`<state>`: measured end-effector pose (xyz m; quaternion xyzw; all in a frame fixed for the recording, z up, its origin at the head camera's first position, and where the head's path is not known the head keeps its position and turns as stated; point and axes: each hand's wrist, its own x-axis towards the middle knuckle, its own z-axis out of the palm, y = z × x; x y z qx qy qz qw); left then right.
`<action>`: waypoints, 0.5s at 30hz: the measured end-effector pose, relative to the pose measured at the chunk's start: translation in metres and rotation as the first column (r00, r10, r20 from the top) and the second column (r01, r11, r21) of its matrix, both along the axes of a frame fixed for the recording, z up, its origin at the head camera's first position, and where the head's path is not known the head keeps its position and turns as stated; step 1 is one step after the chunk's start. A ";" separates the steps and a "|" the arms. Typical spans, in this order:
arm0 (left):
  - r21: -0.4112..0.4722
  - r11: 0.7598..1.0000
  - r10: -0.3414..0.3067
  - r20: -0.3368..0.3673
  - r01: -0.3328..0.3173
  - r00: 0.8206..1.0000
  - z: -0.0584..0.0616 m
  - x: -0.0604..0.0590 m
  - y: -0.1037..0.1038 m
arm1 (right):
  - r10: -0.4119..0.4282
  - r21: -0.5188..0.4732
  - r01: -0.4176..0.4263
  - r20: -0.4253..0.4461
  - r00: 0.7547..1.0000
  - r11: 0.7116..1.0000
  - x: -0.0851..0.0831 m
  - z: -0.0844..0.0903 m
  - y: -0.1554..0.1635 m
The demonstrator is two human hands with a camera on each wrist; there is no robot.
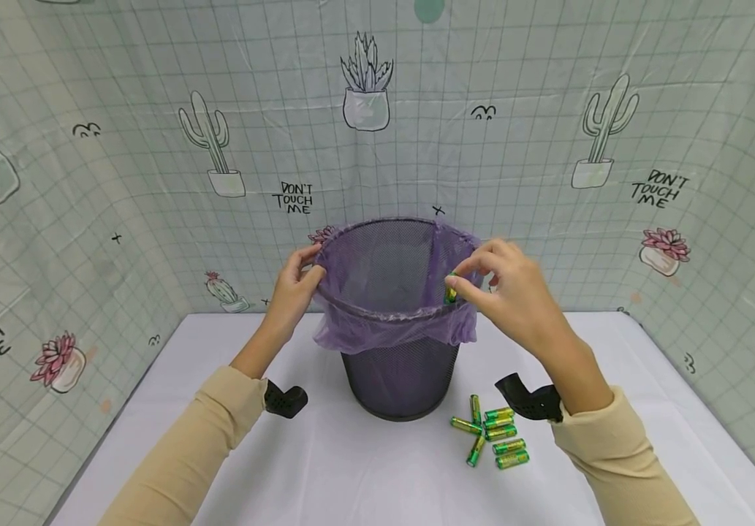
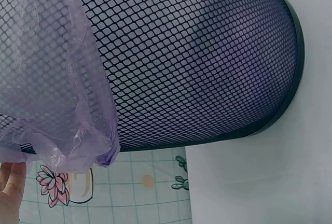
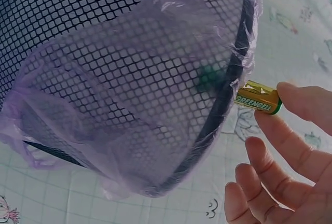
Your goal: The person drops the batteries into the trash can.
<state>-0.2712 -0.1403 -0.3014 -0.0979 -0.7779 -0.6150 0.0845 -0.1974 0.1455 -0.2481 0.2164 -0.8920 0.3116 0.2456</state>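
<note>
A dark mesh wastebasket (image 1: 403,376) stands upright, lined with a thin purple plastic bag (image 1: 390,332) folded over its rim. My left hand (image 1: 294,288) grips the rim and bag at the left side; only some of its fingers (image 2: 11,180) show in the left wrist view. My right hand (image 1: 515,292) pinches a green and yellow battery (image 3: 258,97) by one end between thumb and forefinger. The battery's other end dips inside the rim on the right, seen partly through the mesh. The right hand's other fingers are loosely bent and hold nothing.
Several loose green and yellow batteries (image 1: 501,432) lie on the white table (image 1: 324,467), in front and to the right of the wastebasket. A patterned cloth (image 1: 430,161) with plant drawings hangs behind and at both sides. Black camera mounts (image 1: 531,402) sit on both wrists.
</note>
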 end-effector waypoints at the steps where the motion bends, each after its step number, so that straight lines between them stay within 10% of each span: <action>1: 0.000 1.000 0.000 0.000 0.000 1.000 0.000 0.000 0.000 | 0.000 0.005 0.000 0.012 1.000 1.000 0.000 -0.001 0.000; 15: 0.004 1.000 0.004 0.002 -0.004 1.000 0.001 0.000 0.000 | 0.001 0.045 -0.006 0.103 0.995 0.999 0.000 -0.003 0.004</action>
